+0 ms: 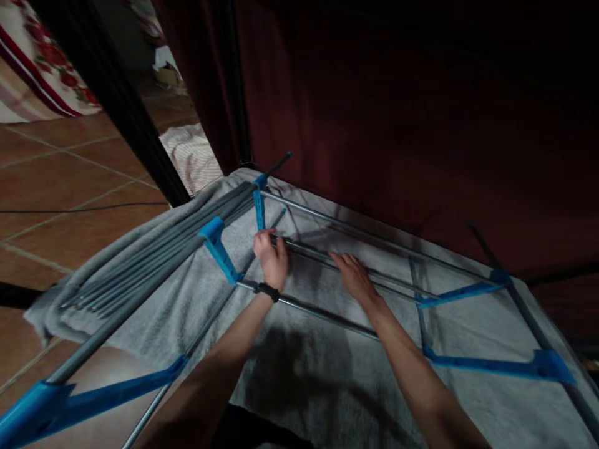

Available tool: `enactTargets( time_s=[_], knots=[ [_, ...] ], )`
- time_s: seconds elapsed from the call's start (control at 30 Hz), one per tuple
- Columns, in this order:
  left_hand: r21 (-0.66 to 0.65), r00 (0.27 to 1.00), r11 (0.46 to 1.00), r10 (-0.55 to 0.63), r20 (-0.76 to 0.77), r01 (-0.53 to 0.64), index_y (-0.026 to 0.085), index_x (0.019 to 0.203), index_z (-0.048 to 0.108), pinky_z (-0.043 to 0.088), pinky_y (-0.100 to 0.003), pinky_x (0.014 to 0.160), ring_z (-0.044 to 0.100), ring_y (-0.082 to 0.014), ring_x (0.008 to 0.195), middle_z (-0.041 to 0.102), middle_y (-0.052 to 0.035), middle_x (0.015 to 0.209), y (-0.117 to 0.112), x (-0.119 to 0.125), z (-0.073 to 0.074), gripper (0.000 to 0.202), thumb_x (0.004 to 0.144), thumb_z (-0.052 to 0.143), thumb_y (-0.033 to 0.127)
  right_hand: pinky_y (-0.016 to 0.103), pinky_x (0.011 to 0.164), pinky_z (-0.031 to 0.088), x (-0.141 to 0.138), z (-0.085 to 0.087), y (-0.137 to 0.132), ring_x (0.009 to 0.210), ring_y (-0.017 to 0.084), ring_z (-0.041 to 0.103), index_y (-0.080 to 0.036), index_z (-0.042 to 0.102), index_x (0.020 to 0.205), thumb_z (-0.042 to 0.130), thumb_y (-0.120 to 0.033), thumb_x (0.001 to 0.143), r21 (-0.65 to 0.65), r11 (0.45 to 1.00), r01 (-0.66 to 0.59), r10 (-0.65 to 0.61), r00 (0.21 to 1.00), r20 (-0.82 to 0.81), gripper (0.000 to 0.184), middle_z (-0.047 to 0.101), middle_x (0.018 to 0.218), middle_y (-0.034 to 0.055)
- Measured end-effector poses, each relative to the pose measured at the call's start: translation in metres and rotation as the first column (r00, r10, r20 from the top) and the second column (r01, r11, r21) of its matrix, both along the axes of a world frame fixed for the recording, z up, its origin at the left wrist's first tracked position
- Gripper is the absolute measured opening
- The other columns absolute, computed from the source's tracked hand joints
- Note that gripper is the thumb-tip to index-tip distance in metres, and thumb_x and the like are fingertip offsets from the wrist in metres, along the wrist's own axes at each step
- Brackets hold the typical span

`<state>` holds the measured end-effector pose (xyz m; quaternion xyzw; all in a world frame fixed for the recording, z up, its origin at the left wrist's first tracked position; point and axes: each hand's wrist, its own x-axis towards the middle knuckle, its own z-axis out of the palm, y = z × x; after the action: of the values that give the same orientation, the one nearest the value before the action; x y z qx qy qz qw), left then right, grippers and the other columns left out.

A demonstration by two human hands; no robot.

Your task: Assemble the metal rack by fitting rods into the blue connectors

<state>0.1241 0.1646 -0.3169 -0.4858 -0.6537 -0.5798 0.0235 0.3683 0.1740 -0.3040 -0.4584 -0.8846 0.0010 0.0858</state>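
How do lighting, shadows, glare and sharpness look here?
Head view: dim, the dark red curtain fading to near black at upper right; head view: dark shadows across the grey blanket between the forearms; head view: small highlights on the metal rods, no strong glare; head view: left hand and right hand readable, slightly soft.

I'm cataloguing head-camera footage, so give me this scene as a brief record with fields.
Left hand: at the left end of the slim grey metal rods; dark band on its wrist
Right hand: on the same rods, farther right
Grip: how firmly either hand closes cannot be told
Frame: thick grey metal tubes with angled blue plastic brackets
Beneath: rumpled grey fabric blanket
Behind: dark red cloth curtain
Left side: brown tiled floor
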Motion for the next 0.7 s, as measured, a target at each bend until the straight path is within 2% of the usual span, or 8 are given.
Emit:
enactTargets(
  time_s=[0.07,0.13,0.23,0.3,0.4,0.47,0.57,0.7],
  knots=[
    [0.034,0.975,0.988,0.141,0.173,-0.149,0.015,0.119,0.053,0.039,-0.044,0.102,0.05,-0.0278,0.117,0.056,-0.0157,0.12,0.013,-0.017,-0.008,0.03,0.091,0.051,0.024,0.035,0.095,0.044,0.0,-0.002,0.0,0.107,0.022,0.053,-0.02,0.047,0.143,0.03,-0.001,0.093,0.006,1.0,0.001,-0.001,1.0,-0.007,0.057,0.063,0.114,0.0096],
    [0.041,0.94,0.985,0.146,0.308,-0.167,0.015,0.117,0.054,0.04,-0.042,0.101,0.052,-0.0264,0.116,0.057,-0.0157,0.121,0.028,-0.032,-0.012,0.03,0.093,0.048,0.03,0.036,0.095,0.044,0.0,-0.003,0.0,0.107,0.022,0.053,-0.02,0.047,0.143,0.03,-0.001,0.092,0.008,1.0,-0.001,0.002,1.0,-0.01,0.057,0.063,0.112,0.0096],
    [0.013,0.876,0.999,0.035,0.48,-0.048,0.016,0.092,0.062,0.046,-0.037,0.087,0.061,-0.0232,0.093,0.065,-0.0106,0.094,0.045,-0.047,-0.012,0.04,0.098,0.035,0.046,0.036,0.094,0.045,0.001,-0.004,0.001,0.106,0.022,0.054,-0.021,0.046,0.144,0.032,-0.001,0.091,0.01,1.0,-0.005,0.005,1.0,-0.013,0.059,0.063,0.112,0.0095],
    [0.015,0.812,0.999,-0.048,0.581,0.049,0.018,0.076,0.062,0.047,-0.034,0.075,0.061,-0.0207,0.076,0.063,-0.0069,0.074,0.051,-0.052,-0.009,0.055,0.097,0.029,0.056,0.036,0.094,0.046,0.001,-0.004,0.002,0.106,0.022,0.054,-0.022,0.046,0.145,0.033,0.0,0.09,0.008,1.0,-0.001,0.001,1.0,-0.014,0.06,0.063,0.112,0.0094],
    [0.04,0.69,0.989,-0.128,0.712,0.142,0.019,0.066,0.061,0.043,-0.03,0.059,0.055,-0.0167,0.057,0.058,-0.0044,0.058,0.06,-0.056,-0.007,0.066,0.093,0.026,0.068,0.036,0.094,0.046,0.001,-0.005,0.004,0.107,0.022,0.054,-0.022,0.046,0.144,0.035,0.001,0.088,-0.007,1.0,0.0,0.0,1.0,-0.002,0.062,0.064,0.112,0.0092],
    [0.039,0.615,0.986,-0.131,0.777,0.16,0.019,0.059,0.058,0.04,-0.028,0.052,0.049,-0.0141,0.047,0.053,-0.0032,0.051,0.068,-0.058,-0.008,0.07,0.09,0.025,0.073,0.036,0.094,0.047,0.002,-0.006,0.005,0.107,0.022,0.055,-0.021,0.047,0.144,0.036,0.001,0.088,-0.015,1.0,0.0,0.0,1.0,0.014,0.061,0.065,0.111,0.0094],
    [0.048,0.53,0.992,-0.105,0.842,0.12,0.021,0.054,0.054,0.039,-0.025,0.048,0.044,-0.0118,0.042,0.05,-0.002,0.046,0.08,-0.061,-0.014,0.069,0.088,0.028,0.075,0.036,0.094,0.047,0.003,-0.006,0.006,0.105,0.022,0.056,-0.021,0.048,0.143,0.036,0.0,0.089,-0.008,1.0,0.013,-0.012,0.999,0.033,0.059,0.065,0.112,0.01],
    [0.075,0.5,0.991,-0.123,0.857,0.115,0.021,0.052,0.052,0.04,-0.023,0.048,0.047,-0.0114,0.044,0.051,-0.0023,0.047,0.089,-0.065,-0.021,0.066,0.087,0.033,0.074,0.038,0.096,0.047,-0.004,0.0,0.003,0.106,0.023,0.057,-0.019,0.05,0.14,0.038,-0.009,0.095,-0.003,1.0,0.019,-0.019,1.0,0.016,0.048,0.065,0.113,0.0112]
  ],
)
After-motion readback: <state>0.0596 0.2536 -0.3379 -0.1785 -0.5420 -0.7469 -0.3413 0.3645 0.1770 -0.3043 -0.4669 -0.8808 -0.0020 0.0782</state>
